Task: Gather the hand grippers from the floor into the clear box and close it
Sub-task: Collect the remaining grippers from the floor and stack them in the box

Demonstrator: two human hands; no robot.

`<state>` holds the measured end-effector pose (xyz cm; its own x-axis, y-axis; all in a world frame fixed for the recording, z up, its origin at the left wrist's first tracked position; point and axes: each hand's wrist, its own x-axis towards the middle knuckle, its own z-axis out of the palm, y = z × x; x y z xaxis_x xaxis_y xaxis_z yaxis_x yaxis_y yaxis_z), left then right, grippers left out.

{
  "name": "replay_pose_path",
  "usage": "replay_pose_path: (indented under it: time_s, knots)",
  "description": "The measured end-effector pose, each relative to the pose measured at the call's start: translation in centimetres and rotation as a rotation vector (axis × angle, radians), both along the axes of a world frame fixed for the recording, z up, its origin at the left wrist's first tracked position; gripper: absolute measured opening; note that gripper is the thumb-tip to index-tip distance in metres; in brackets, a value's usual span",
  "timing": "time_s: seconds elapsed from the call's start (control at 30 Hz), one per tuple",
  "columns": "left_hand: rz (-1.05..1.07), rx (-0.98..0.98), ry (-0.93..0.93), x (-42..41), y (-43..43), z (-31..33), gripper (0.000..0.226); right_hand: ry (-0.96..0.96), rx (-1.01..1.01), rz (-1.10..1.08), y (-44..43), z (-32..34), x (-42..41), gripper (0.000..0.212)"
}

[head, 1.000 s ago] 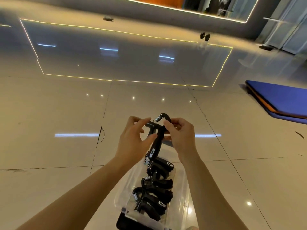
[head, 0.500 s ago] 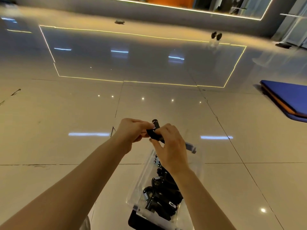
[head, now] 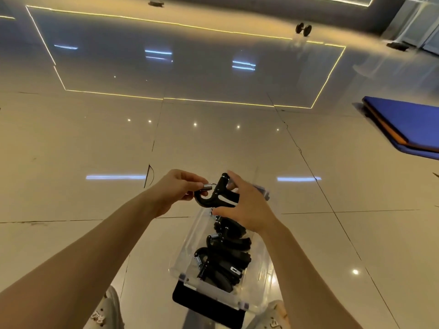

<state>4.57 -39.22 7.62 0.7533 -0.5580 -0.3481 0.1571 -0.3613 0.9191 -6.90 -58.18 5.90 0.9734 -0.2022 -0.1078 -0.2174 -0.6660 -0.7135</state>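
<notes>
- Head view: left grip [head: 180, 188] pinches the spring end of a black hand gripper [head: 217, 198]; right grip [head: 247, 207] clasps its handles.
- It is held over the far end of the clear box [head: 187, 248], where other hand grippers [head: 225, 257] lie.

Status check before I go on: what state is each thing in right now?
Held hand gripper: in both hands above the far end of the clear box, not yet in.
Left grip: pinches its spring end.
Right grip: holds its handles.
Clear box: open, no lid on.
Other hand grippers: lying packed in the box.
Blue mat: flat on the floor.
Dumbbell: resting on the floor, far off.
</notes>
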Motion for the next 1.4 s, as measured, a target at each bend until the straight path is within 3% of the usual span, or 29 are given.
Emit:
replay_pose_path:
  time_s: [0.1,0.17,0.33,0.43,0.53,0.8,0.93,1.27,1.4]
  knots:
    - [-0.030,0.032,-0.023,-0.5,-0.7,-2.1,0.017,0.042,-0.018,-0.018,-0.2,-1.5,-0.7,0.103]
    - [0.035,0.062,-0.138,-1.0,-1.5,-3.5,0.017,0.066,-0.025,-0.080,-0.7,-3.0,-1.2,0.100]
    - [0.042,0.215,-0.400,-2.1,-1.5,-7.3,0.046,0.216,-0.081,-0.234,-1.8,-7.2,-2.4,0.095]
    - [-0.019,0.199,-0.440,-3.1,-0.9,-9.0,0.046,0.304,-0.071,-0.231,-0.8,-10.1,-2.2,0.097]
    - [-0.021,0.172,-0.403,-3.8,-0.2,-9.9,0.049,0.403,-0.109,-0.221,0.3,-12.7,-1.5,0.109]
    - [0.053,0.016,-0.046,-3.5,0.7,-10.7,0.056,0.478,-0.248,-0.155,0.4,-15.4,-0.8,0.103]
    - [0.043,-0.016,0.035,-2.7,1.2,-10.6,0.057,0.483,-0.284,-0.135,0.6,-15.7,-0.9,0.100]
    - [0.039,0.067,-0.055,-2.8,1.2,-11.2,0.055,0.489,-0.349,-0.105,0.9,-15.9,-1.2,0.099]
    - [-0.029,0.167,-0.184,-2.8,1.7,-10.1,0.055,0.465,-0.318,-0.159,1.1,-14.7,-1.3,0.097]
